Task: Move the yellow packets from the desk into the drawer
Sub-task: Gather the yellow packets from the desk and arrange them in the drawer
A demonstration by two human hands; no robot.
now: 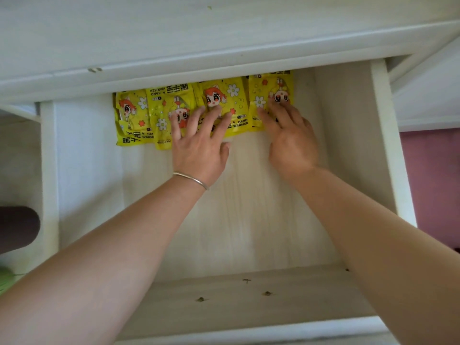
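Several yellow hand-warmer packets [159,105] with a cartoon girl and flowers lie flat in a row at the back of the open drawer [249,207], partly tucked under the desk's front edge. My left hand [199,145], a thin bangle on its wrist, rests with spread fingers on the two middle packets. My right hand [288,135] lies with fingers spread on the rightmost packet [268,95]. Neither hand is closed around anything. The leftmost packet [129,118] lies untouched.
The white desk top [224,28] fills the upper part of the view. The drawer's pale wood bottom is bare in front of the packets. Its white side walls [388,135] stand left and right. A dark rounded object [17,227] sits at the left edge. Pink floor shows on the right.
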